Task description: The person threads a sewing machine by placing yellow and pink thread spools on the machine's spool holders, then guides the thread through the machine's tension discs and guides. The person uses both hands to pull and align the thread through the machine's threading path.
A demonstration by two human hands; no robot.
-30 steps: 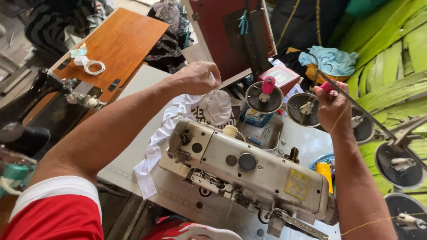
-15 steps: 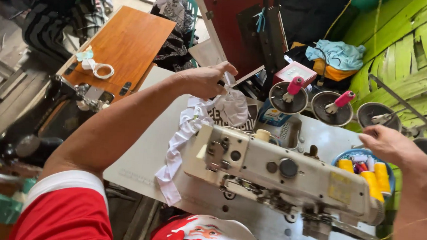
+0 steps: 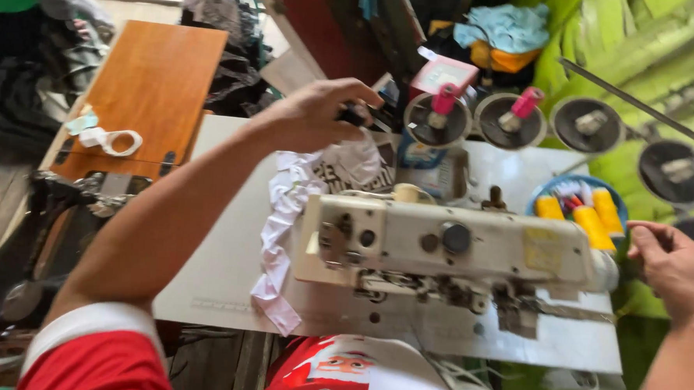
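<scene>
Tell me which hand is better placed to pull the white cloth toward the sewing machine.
Probably the left hand: it reaches over the table right above the white cloth, pinching something small and dark. The right hand hangs open past the far end of the sewing machine, away from the cloth.

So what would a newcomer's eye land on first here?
The cream sewing machine lying across the middle of the white table, with white cloth trailing down at its left end. Behind it the left hand reaches over the cloth, and pink thread spools stand on round holders; the right hand hovers at the right edge.
</scene>
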